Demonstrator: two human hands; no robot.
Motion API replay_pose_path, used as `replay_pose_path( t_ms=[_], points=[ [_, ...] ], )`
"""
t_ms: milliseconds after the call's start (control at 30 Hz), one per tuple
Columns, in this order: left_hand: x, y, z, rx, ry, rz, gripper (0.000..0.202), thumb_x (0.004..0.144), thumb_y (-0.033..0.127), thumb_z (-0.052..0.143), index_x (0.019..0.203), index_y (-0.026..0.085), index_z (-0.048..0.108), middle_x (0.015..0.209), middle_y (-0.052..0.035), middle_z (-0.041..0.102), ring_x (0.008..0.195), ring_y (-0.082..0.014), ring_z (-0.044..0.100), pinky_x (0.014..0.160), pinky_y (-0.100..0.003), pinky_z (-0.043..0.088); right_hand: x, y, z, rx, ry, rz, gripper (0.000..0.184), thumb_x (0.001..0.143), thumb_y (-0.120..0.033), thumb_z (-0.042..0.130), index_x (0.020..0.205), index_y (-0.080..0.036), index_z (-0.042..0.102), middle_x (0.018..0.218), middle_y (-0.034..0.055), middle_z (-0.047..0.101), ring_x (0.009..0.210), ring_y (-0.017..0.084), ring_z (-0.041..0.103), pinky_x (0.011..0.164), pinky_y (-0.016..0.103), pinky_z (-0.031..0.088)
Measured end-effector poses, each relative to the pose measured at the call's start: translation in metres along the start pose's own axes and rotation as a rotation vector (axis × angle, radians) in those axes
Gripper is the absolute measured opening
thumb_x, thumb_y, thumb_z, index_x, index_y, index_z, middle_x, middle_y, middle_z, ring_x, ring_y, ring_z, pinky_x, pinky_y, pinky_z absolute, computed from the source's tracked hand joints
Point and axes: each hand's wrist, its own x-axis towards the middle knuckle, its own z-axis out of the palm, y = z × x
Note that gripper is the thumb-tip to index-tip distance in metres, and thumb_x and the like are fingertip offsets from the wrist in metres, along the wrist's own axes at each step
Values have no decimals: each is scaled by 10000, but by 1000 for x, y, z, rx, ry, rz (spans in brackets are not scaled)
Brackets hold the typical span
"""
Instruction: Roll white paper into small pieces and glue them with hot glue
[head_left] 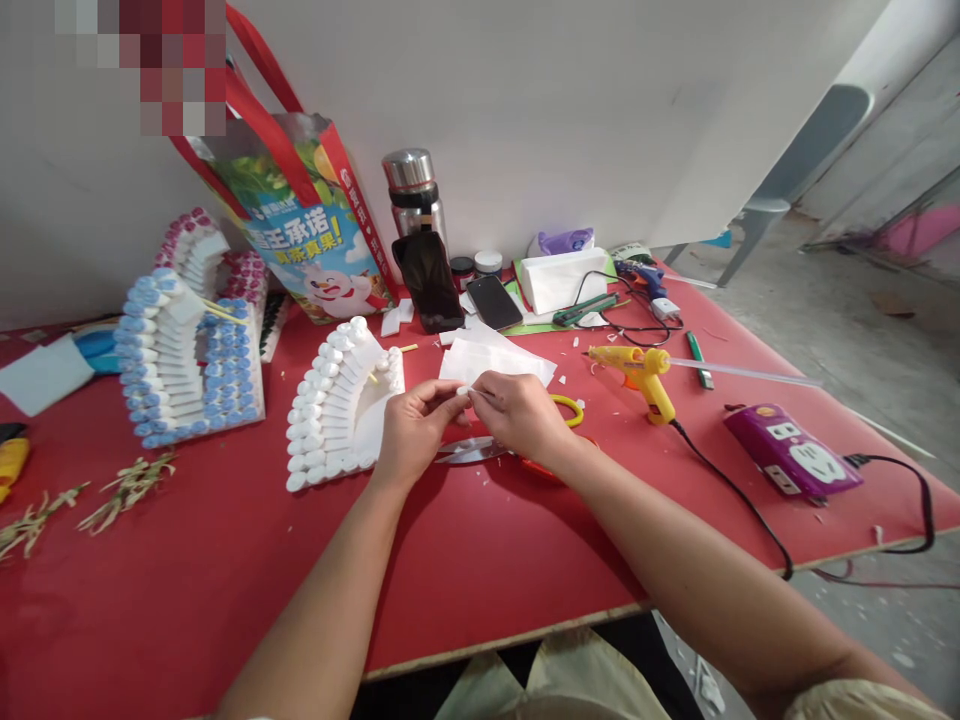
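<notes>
Fingertips of my left hand [420, 425] and my right hand [521, 410] meet in a pinch around a small white rounded piece [463, 391]; its exact kind is too small to tell. Under my hands lie scissors [474, 452] with yellow and orange-red handles, partly covered by my right hand. Just behind are sheets of white paper [491, 355]. Left of my left hand stands a curved white model [330, 410] built of stacked white rolls. A similar blue and white model [191, 370] stands further left.
A yellow glue gun [637, 375] with a clear stick lies at right, near a purple power strip [793, 455]. At the back stand a steel bottle [411, 185], a phone [429, 282] and a shopping bag [315, 230]. Dried stalks [127, 490] lie at left.
</notes>
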Motion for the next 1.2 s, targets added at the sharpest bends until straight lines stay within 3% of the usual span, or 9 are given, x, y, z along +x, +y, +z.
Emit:
replay_pose_path(
  t_ms=[133,300,467,667,933,1200],
  points=[
    [0,2,-4,-51,0,-11,252,703,334,841,866,160,762,747,-34,738,619,-143,663,642,-254,551,0,1,-6,38,-81,-134,187,917,-184,475,763,-159,578,651,1,544,591,110,457,587,243,291],
    [1,1,-8,-37,-17,8,237,671,298,864,836,162,763,712,-27,734,624,-139,669,638,-238,548,2,5,-13,66,-168,-178,162,913,-144,489,800,-149,606,708,20,615,602,108,487,602,238,306],
    [4,0,-9,-47,-21,6,239,648,297,875,810,165,759,695,-22,731,597,-145,673,612,-246,545,3,3,-16,92,-213,-139,186,934,-159,478,800,-155,607,679,9,613,581,103,477,591,234,292],
    [2,-5,-5,-38,-9,-1,290,683,378,851,835,153,751,720,-44,737,612,-172,693,643,-288,568,1,1,-9,2,-156,-76,186,875,-134,499,702,-168,558,628,1,562,578,112,453,581,246,267],
    [0,-1,-5,45,-164,69,311,885,402,669,1082,174,744,826,-50,762,754,-184,729,830,-335,586,5,11,-11,71,-151,-60,203,929,-227,529,788,-159,660,654,5,608,592,111,459,589,249,280],
    [0,0,-4,103,-118,93,310,884,440,660,1028,172,722,862,-55,752,754,-183,712,797,-304,566,7,5,-14,114,-144,91,224,924,-295,582,775,-162,684,586,-6,580,557,114,467,568,249,286]
  ],
)
